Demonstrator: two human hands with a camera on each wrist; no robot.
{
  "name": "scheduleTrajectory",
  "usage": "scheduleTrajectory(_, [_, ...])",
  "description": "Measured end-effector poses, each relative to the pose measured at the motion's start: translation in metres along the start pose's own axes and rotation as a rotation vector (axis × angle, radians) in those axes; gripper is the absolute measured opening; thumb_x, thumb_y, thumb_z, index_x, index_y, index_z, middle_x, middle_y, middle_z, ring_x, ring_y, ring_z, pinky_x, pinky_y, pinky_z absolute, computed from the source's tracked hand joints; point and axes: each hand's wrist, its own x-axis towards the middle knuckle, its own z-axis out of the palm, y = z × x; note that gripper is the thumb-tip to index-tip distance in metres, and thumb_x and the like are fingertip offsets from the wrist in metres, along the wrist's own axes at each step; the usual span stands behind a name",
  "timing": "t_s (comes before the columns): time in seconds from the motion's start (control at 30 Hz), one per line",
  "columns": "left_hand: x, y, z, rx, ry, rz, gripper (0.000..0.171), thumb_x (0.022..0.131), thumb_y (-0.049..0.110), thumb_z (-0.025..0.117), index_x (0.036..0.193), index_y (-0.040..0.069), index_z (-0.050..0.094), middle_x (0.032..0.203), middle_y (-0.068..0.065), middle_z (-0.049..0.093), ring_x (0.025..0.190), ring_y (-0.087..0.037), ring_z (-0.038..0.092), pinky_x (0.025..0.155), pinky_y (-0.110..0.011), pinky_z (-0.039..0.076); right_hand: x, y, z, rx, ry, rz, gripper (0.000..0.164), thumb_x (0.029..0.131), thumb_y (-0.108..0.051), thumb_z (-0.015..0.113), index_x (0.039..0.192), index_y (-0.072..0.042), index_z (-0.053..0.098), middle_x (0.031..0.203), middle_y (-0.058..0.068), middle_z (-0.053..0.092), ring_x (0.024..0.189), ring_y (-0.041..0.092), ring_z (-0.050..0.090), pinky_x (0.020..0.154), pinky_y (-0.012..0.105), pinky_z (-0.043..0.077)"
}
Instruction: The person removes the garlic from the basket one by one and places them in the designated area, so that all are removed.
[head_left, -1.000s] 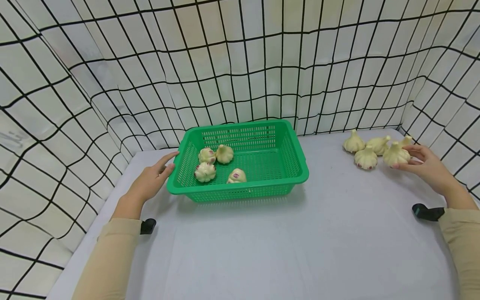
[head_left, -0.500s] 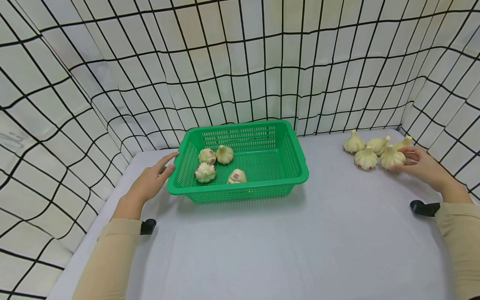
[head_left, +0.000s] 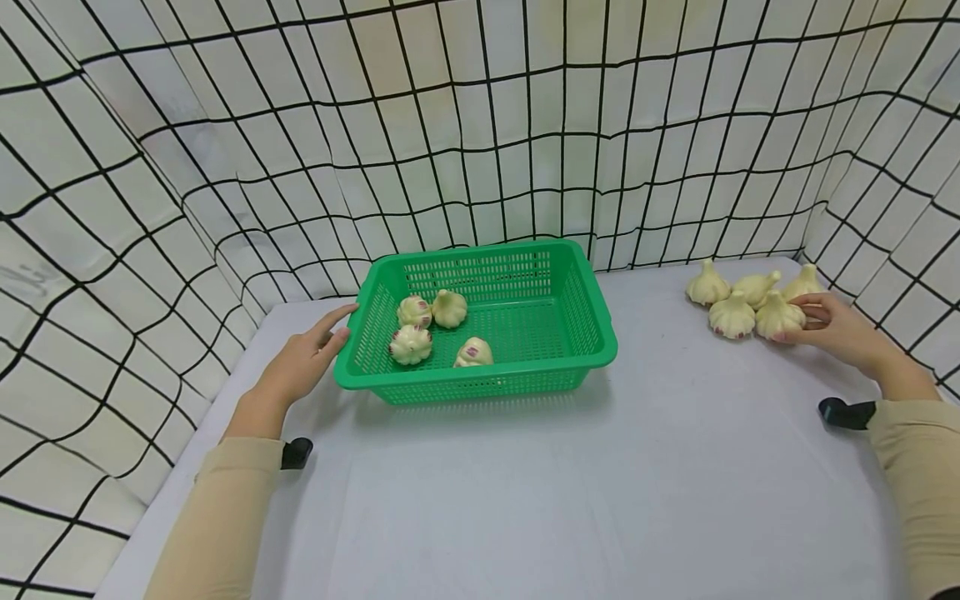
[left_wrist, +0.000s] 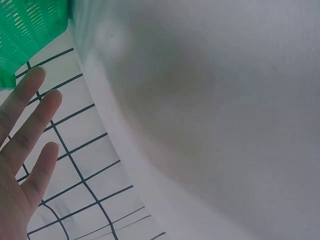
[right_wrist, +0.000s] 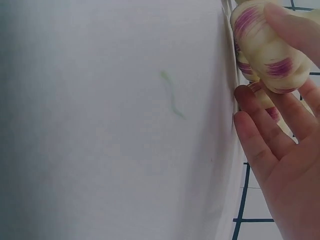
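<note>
A green slotted plastic basket [head_left: 487,379] stands on the table with several garlic bulbs [head_left: 411,344] inside, mostly toward its left end. At the basket's left rim is my left hand [head_left: 298,365], fingers extended; in the head view its fingertips meet the rim. The left wrist view shows the fingers [left_wrist: 37,115] spread and holding nothing. At the far right, my right hand [head_left: 843,335] grips a garlic bulb [head_left: 778,318] between thumb and fingers. Purple streaks mark that bulb in the right wrist view. Beside it sits a cluster of more bulbs [head_left: 731,315].
White walls covered by a black grid net [head_left: 487,133] enclose the back and both sides. A white cloth [head_left: 525,492] covers the table. Dark wrist devices [head_left: 297,452] stick out at both sleeves.
My right hand has moved the gripped bulb a little to the left, up against the neighbouring bulbs. The bulb behind it now shows more. My left hand and the basket have stayed put.
</note>
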Motion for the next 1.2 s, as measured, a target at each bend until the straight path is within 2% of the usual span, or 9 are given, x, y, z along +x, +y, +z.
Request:
scheduleTrajectory(0.53, [0.0006, 0.0009, -0.0003, 0.011, -0.001, -0.001, 0.063, 0.111, 0.054, 0.027, 0.165, 0.022, 0.023, 0.14, -0.037, 0.052, 0.125, -0.056, 0.053, 0.096, -0.072, 0.042, 0.0025, 0.0018, -0.0007, 0.024, -0.043, -0.015, 0.083, 0.102, -0.026, 0.067, 0.151, 0.015, 0.013, 0.154, 0.046, 0.02, 0.142, 0.061, 0.02, 0.11, 0.072, 0.022])
scheduleTrajectory(0.67, [0.0002, 0.0012, -0.0006, 0.013, -0.003, -0.002, 0.063, 0.111, 0.054, 0.027, 0.165, 0.022, 0.023, 0.14, -0.037, 0.052, 0.125, -0.056, 0.053, 0.096, -0.072, 0.042, 0.0013, 0.0023, -0.0005, -0.01, -0.036, -0.025, 0.083, 0.102, -0.027, 0.067, 0.151, 0.015, 0.016, 0.154, 0.044, 0.022, 0.139, 0.061, 0.026, 0.108, 0.072, 0.026])
scheduleTrajectory(0.7, [0.0, 0.0013, -0.0007, 0.014, -0.004, -0.001, 0.063, 0.111, 0.054, 0.027, 0.165, 0.022, 0.023, 0.14, -0.037, 0.052, 0.125, -0.056, 0.053, 0.096, -0.072, 0.042, 0.0008, 0.0025, -0.0003, -0.026, -0.033, -0.029, 0.082, 0.102, -0.027, 0.067, 0.151, 0.015, 0.017, 0.152, 0.043, 0.024, 0.138, 0.06, 0.029, 0.106, 0.069, 0.031])
scheduleTrajectory(0.8, [-0.0004, 0.0017, -0.001, 0.013, -0.004, 0.001, 0.063, 0.111, 0.054, 0.027, 0.165, 0.022, 0.023, 0.14, -0.037, 0.052, 0.125, -0.056, 0.053, 0.096, -0.072, 0.042, -0.0007, 0.0021, -0.0001, -0.077, -0.019, -0.035, 0.08, 0.101, -0.03, 0.068, 0.152, 0.013, 0.022, 0.149, 0.04, 0.03, 0.131, 0.053, 0.04, 0.096, 0.046, 0.046])
scheduleTrajectory(0.87, [-0.0006, 0.002, -0.0012, 0.011, -0.005, 0.001, 0.063, 0.111, 0.054, 0.027, 0.165, 0.021, 0.023, 0.14, -0.037, 0.053, 0.124, -0.055, 0.054, 0.096, -0.071, 0.043, -0.0016, 0.0012, 0.0001, -0.098, -0.012, -0.033, 0.08, 0.101, -0.032, 0.069, 0.152, 0.012, 0.025, 0.147, 0.038, 0.034, 0.127, 0.048, 0.045, 0.087, 0.026, 0.045])
scheduleTrajectory(0.93, [-0.0008, 0.0021, -0.0013, 0.009, -0.007, 0.002, 0.063, 0.111, 0.053, 0.027, 0.165, 0.021, 0.023, 0.14, -0.037, 0.053, 0.123, -0.055, 0.054, 0.095, -0.071, 0.043, -0.0021, 0.0005, 0.0, -0.104, -0.013, -0.036, 0.079, 0.101, -0.032, 0.069, 0.152, 0.011, 0.026, 0.146, 0.037, 0.035, 0.126, 0.046, 0.046, 0.077, 0.014, 0.039])
scheduleTrajectory(1.03, [-0.0008, 0.0022, -0.0013, 0.007, -0.009, -0.002, 0.063, 0.111, 0.054, 0.027, 0.165, 0.021, 0.023, 0.14, -0.036, 0.053, 0.124, -0.055, 0.054, 0.095, -0.071, 0.043, -0.0029, -0.0006, -0.0002, -0.102, -0.017, -0.039, 0.078, 0.101, -0.031, 0.068, 0.152, 0.012, 0.026, 0.146, 0.037, 0.035, 0.127, 0.048, 0.044, 0.074, 0.009, 0.037])
scheduleTrajectory(1.07, [-0.0007, 0.0021, -0.0012, 0.007, -0.009, -0.002, 0.063, 0.111, 0.054, 0.027, 0.165, 0.021, 0.023, 0.14, -0.036, 0.053, 0.124, -0.055, 0.054, 0.095, -0.071, 0.043, -0.003, -0.0006, -0.0006, -0.101, -0.018, -0.041, 0.078, 0.101, -0.03, 0.068, 0.152, 0.012, 0.026, 0.146, 0.037, 0.034, 0.125, 0.044, 0.047, 0.074, 0.009, 0.037])
scheduleTrajectory(1.2, [-0.0009, 0.0025, -0.0017, 0.009, -0.007, -0.003, 0.063, 0.111, 0.054, 0.027, 0.165, 0.021, 0.023, 0.139, -0.037, 0.053, 0.124, -0.055, 0.054, 0.096, -0.071, 0.043, -0.0036, -0.0011, -0.0015, -0.097, -0.018, -0.04, 0.082, 0.101, -0.03, 0.068, 0.153, 0.013, 0.023, 0.148, 0.039, 0.032, 0.127, 0.048, 0.046, 0.074, 0.009, 0.037])
